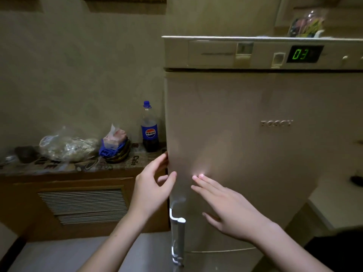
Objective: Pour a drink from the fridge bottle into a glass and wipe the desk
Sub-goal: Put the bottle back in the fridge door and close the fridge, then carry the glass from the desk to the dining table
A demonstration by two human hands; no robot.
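Observation:
A beige fridge (255, 144) fills the right half of the view, its upper door closed, with a white handle (177, 232) low on the left edge. My left hand (152, 185) is at the door's left edge, fingers curled around it. My right hand (225, 205) lies flat on the door front, fingers spread. A cola bottle (149, 128) with a blue cap and blue label stands upright on the counter (137, 160) just left of the fridge, partly full. No glass is in view.
On the patterned counter sit a clear plastic bag of food (66, 146), a basket holding a blue cloth and a pink packet (115, 146), and a dark object (25, 153). A vented wooden cabinet (82, 205) is below. The fridge display (303, 54) reads 03.

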